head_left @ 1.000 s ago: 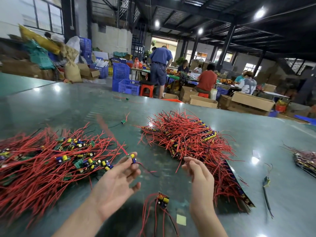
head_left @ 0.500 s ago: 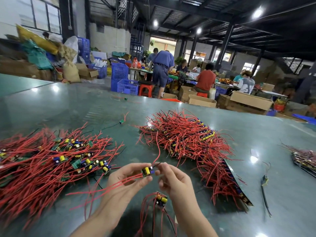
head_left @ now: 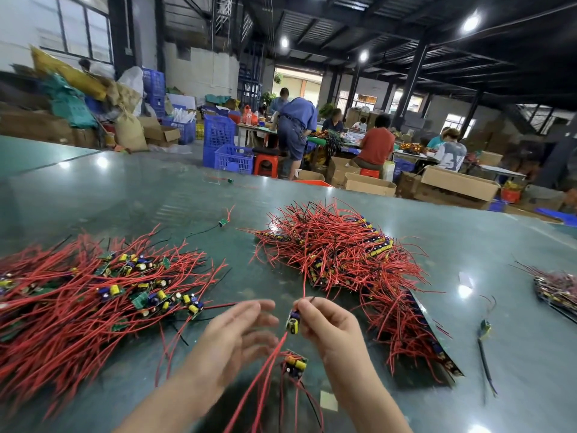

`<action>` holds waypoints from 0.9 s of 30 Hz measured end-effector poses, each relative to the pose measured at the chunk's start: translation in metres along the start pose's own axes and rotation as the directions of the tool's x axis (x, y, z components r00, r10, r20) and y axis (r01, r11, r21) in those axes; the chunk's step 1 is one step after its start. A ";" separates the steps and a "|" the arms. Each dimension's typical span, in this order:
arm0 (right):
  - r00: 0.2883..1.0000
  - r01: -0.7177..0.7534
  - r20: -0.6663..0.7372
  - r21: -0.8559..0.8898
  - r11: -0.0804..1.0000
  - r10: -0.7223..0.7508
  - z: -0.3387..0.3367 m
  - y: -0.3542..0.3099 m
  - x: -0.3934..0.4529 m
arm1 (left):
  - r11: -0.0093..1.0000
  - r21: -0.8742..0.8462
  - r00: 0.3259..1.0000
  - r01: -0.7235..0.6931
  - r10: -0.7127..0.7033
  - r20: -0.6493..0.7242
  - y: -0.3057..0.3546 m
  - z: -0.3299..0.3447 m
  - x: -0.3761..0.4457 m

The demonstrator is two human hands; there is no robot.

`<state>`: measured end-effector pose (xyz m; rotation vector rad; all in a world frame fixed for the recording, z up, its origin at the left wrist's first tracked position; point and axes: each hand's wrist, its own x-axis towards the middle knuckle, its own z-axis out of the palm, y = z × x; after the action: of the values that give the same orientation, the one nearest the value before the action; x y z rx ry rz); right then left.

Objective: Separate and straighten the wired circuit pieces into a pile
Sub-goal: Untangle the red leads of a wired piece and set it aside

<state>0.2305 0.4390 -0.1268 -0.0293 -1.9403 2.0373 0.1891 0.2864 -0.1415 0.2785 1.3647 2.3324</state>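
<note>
While the right hand pinched the small circuit board above the near table edge, its red wires ran lengthwise toward the viewer; the left hand, released and blurred, lay just left, nearer the straightened pile.

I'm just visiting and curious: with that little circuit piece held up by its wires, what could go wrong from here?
The right hand pinches the small yellow-capped circuit board while the left hand is open, so its long red wires dangle. They might catch the loose circuit board lying on the table below and drag it. A wire also leads toward the tangled red-wire heap and may snag there.
</note>
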 end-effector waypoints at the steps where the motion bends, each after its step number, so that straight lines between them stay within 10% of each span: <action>1: 1.000 0.015 0.000 -0.052 0.999 -0.015 -0.001 -0.001 0.000 | 0.996 -0.003 0.995 0.086 -0.085 0.042 0.002 0.000 -0.001; 11: 1.000 0.027 0.019 -0.277 0.961 -0.023 0.012 0.003 -0.004 | 0.940 0.321 0.974 0.117 -0.172 0.146 0.002 0.005 -0.009; 22: 0.978 -0.196 -0.001 0.349 0.916 0.209 0.016 0.007 -0.005 | 0.932 0.363 0.959 -0.007 -0.097 0.268 0.008 0.008 -0.011; 27: 0.996 -0.074 -0.056 0.049 0.996 0.077 0.008 0.001 -0.002 | 0.919 0.382 0.968 0.092 -0.172 0.181 0.010 0.008 -0.010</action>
<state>0.2303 0.4308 -0.1280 -0.1507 -1.8827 2.1051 0.1986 0.2837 -0.1284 0.5141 1.6528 1.8617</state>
